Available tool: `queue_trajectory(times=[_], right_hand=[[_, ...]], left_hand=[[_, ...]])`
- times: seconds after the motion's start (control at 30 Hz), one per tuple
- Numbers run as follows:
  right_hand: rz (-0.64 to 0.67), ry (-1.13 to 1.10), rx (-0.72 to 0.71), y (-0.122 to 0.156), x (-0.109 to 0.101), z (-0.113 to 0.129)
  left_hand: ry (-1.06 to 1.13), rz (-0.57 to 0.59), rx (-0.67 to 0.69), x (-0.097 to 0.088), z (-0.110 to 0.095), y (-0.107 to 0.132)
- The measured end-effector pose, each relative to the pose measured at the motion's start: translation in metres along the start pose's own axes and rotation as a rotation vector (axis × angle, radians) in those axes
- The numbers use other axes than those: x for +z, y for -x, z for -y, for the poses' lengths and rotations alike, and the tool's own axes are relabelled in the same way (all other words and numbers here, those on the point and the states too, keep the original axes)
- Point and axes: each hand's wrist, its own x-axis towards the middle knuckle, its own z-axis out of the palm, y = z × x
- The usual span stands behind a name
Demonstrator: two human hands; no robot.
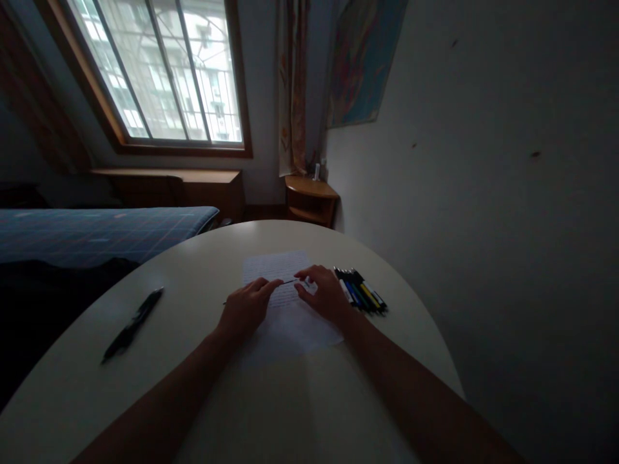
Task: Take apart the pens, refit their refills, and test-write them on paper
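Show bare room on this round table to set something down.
Bare: the round white table between the black pen and the white lined sheet, its far edge beyond the sheet, the near part between the forearms. Crowded: coloured pens in a row beside the right hand, which shares a thin dark rod with the left hand.

A thin dark rod is seen just right of the frame's centre, held nearly level and slanted slightly up to the right. It is pinched between the left hand and the right hand, its lower tip showing past the left hand. A white lined paper sheet is spread flat beneath it.
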Motion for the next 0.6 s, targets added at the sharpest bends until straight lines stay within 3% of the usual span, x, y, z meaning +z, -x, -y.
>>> queue_trajectory(times=[0.6], right_hand=[[0.022, -0.095, -0.031, 0.0004, 0.0022, 0.0002]], left_hand=[[0.05, -0.002, 0.073, -0.0012, -0.002, -0.0002]])
